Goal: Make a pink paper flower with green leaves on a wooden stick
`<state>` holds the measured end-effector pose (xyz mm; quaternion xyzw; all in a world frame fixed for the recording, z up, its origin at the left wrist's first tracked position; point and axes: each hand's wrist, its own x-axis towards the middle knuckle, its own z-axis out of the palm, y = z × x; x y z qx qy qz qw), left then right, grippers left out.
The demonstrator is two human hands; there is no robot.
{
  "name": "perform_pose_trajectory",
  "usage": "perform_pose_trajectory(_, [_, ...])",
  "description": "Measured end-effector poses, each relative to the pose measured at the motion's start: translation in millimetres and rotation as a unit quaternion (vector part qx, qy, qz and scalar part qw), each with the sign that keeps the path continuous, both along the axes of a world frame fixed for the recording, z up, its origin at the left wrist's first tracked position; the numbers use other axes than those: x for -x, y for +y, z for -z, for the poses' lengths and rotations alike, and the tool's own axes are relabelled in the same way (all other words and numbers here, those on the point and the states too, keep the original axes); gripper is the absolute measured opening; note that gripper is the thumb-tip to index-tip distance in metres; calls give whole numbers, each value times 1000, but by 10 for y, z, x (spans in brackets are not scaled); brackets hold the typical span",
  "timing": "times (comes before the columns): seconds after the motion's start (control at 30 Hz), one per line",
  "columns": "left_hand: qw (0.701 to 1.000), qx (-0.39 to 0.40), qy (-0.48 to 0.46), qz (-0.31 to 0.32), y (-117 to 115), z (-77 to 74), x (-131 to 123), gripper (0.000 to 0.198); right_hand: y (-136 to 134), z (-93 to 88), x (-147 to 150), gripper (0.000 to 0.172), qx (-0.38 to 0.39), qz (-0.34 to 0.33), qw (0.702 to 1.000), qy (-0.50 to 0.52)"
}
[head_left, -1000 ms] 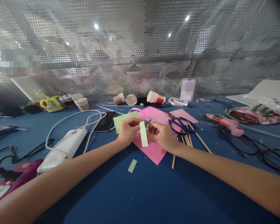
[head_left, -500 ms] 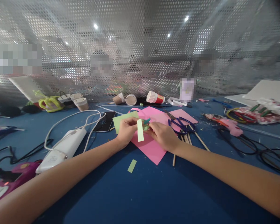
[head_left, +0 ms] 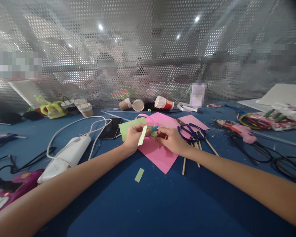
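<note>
My left hand [head_left: 132,137] pinches a light green paper strip [head_left: 142,135] that hangs down over the pink paper sheet [head_left: 160,154]. My right hand [head_left: 171,140] is closed close beside it and holds a small teal-tipped thing [head_left: 154,128] at the strip's top end; what it is I cannot make out. Both hands hover just above the pink sheet on the blue table [head_left: 148,197]. A green paper sheet [head_left: 128,126] lies behind my left hand. A small cut green scrap [head_left: 139,175] rests on the table nearer to me.
Blue-handled scissors [head_left: 191,131] and wooden sticks [head_left: 199,148] lie right of my hands. A pink glue gun [head_left: 236,130] with black cables sits further right. A phone [head_left: 111,128], a white charger [head_left: 66,158] and cords lie left. Paper cups [head_left: 164,103] stand by the perforated screen.
The green strip has swung from hanging straight down to slanting leftward and appears shorter. Both hands have shifted slightly away from me over the pink sheet.
</note>
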<state>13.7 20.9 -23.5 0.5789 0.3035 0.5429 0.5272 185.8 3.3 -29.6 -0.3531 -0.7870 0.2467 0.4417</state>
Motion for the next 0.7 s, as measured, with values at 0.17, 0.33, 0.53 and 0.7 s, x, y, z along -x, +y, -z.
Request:
perform_pose_trajectory(0.17, [1000, 2, 15, -20, -2, -8, -7, 27, 92, 50, -9, 29, 144, -66, 983, 96])
perform_pose_trajectory(0.33, [998, 2, 41, -50, -19, -20, -20, 24, 116, 24, -14, 24, 230, -74, 962, 127])
perform_pose_trajectory(0.53, [998, 4, 65, -10, -45, -37, -32, 19, 124, -61, -31, 18, 301, -128, 938, 110])
perform_pose_trajectory(0.7, [997, -11, 76, -5, -70, -77, -47, 18, 154, -82, -69, 20, 330, -149, 929, 82])
